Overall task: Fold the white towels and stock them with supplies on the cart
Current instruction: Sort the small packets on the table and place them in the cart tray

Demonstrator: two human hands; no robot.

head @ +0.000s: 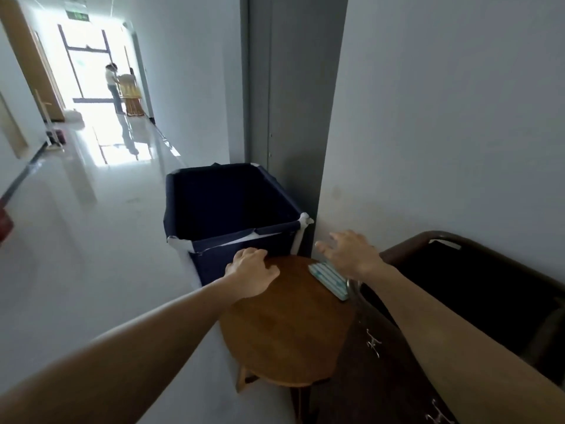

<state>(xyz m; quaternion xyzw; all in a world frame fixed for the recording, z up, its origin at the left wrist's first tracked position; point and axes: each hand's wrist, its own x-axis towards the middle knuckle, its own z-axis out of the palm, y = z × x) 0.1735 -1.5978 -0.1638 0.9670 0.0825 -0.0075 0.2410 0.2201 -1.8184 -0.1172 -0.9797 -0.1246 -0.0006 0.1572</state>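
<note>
Left forearm (pixel 137 341) and right forearm (pixel 458 325), both mine and bare, reach forward from the lower corners.

1. Left hand (pixel 250 270): palm down on the far edge of the round wooden worktop (pixel 284 325). The fingers are curled over its rim and grip it. Nothing else is held.

2. Right hand (pixel 351 255): fingers straight and spread, holding nothing. It hovers just above item 3; I cannot tell whether it touches.

3. Striped pack (pixel 327 278): teal and white, flat, lying at the worktop's edge beneath the right palm. Probably one of the supplies, though I cannot tell whether it is cloth or a packet.

4. Cart (pixel 406 243): dark brown frame, to the right of the right hand and under that forearm. A black bag (pixel 458 286) hangs inside it, and metal drawer handles (pixel 373 344) show on the side nearer me.

5. Navy hamper (pixel 211 267): just beyond the left fingers, close against the worktop. Its inside is dark. A white strip (pixel 241 240) shows at the near rim; I cannot tell if it is lining or linen.

6. White towels: none plainly in view, neither beside a hand nor on the cart.

Progress, as I judge it: early. No folded towel shows on the worktop or cart, so fetching, folding and stocking all seem left to do. Only the striped pack is at hand.
</note>
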